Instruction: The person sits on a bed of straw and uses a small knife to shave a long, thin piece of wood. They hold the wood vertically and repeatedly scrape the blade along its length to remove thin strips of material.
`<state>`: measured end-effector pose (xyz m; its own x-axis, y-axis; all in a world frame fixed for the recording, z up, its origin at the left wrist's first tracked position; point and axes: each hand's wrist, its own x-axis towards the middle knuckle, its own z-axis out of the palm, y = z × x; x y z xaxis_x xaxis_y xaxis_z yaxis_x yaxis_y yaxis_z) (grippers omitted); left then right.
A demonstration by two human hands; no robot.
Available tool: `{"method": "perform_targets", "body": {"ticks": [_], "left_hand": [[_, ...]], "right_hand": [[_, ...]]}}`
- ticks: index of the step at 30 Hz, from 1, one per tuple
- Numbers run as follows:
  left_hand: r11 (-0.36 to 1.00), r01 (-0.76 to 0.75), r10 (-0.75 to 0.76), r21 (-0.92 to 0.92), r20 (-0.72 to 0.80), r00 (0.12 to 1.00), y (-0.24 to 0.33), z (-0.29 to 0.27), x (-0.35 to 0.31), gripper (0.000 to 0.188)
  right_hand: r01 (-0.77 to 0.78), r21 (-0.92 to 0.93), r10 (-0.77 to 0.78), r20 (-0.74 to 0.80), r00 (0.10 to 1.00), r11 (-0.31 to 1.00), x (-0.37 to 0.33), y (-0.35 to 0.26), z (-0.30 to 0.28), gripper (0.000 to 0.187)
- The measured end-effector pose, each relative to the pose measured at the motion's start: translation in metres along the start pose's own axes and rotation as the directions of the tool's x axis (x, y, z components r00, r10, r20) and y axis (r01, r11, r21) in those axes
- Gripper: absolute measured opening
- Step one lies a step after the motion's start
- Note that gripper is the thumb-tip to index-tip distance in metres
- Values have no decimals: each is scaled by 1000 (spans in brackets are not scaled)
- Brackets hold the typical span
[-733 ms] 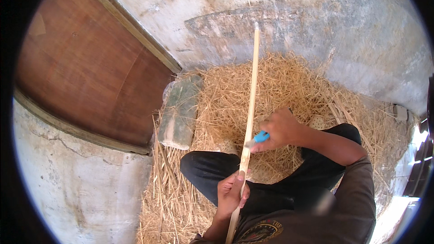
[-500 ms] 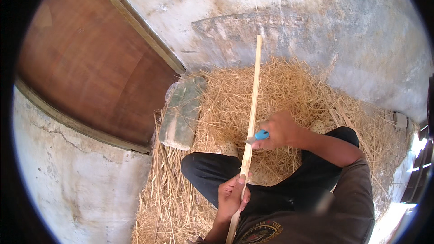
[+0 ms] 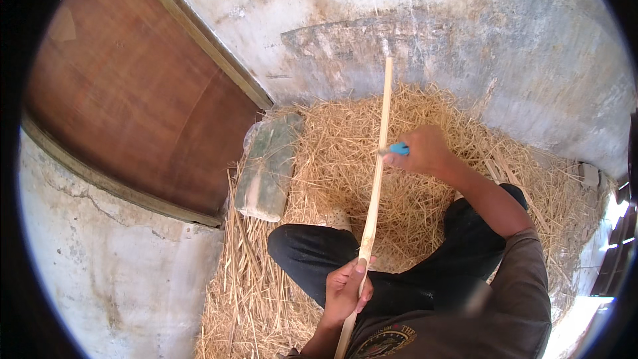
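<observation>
A long, pale bamboo strip [image 3: 377, 189] runs upward from my lap, its far tip in front of the wall. Near its lower part my left hand [image 3: 347, 289] is closed round it, thumb lying along the top. My right hand [image 3: 423, 151] grips a blue-handled knife [image 3: 398, 149] farther up. The knife's short blade lies against the strip, partly blurred. A knobby node shows on the strip between my two hands.
Shavings and straw-like strips [image 3: 332, 153] cover the floor around my crossed legs. A greenish, worn block [image 3: 268, 166] lies to the left, by a brown door panel [image 3: 139, 93]. Ahead rises a stained plaster wall [image 3: 465, 40].
My right hand and the knife have slid up along the bamboo strip, away from my body. The strip's far end has tilted slightly right; my left hand keeps its hold.
</observation>
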<state>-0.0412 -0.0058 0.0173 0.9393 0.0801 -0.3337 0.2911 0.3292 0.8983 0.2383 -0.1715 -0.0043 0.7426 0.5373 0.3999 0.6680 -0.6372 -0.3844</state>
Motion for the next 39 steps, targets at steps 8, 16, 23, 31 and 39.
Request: {"method": "perform_targets", "body": {"ticks": [8, 16, 23, 31, 39], "left_hand": [[999, 7, -7, -39, -6, 1000, 0, 1, -1, 34], [999, -1, 2, -38, 18, 1000, 3, 2, -5, 33], [1000, 26, -26, -8, 33, 999, 2, 3, -7, 34], [999, 40, -39, -21, 45, 998, -5, 1, -11, 34], [999, 43, -42, -5, 105, 994, -11, 1, -17, 36]], "right_hand": [[217, 5, -217, 32, 976, 976, -15, -23, 1, 78], [154, -69, -164, -183, 969, 986, 15, 19, 1, 73], [18, -127, -42, -190, 981, 992, 32, 44, -8, 71], [-58, -199, 9, -240, 971, 978, 47, 65, -14, 71], [-119, -232, 33, -343, 939, 965, 55, 89, -25, 74]]}}
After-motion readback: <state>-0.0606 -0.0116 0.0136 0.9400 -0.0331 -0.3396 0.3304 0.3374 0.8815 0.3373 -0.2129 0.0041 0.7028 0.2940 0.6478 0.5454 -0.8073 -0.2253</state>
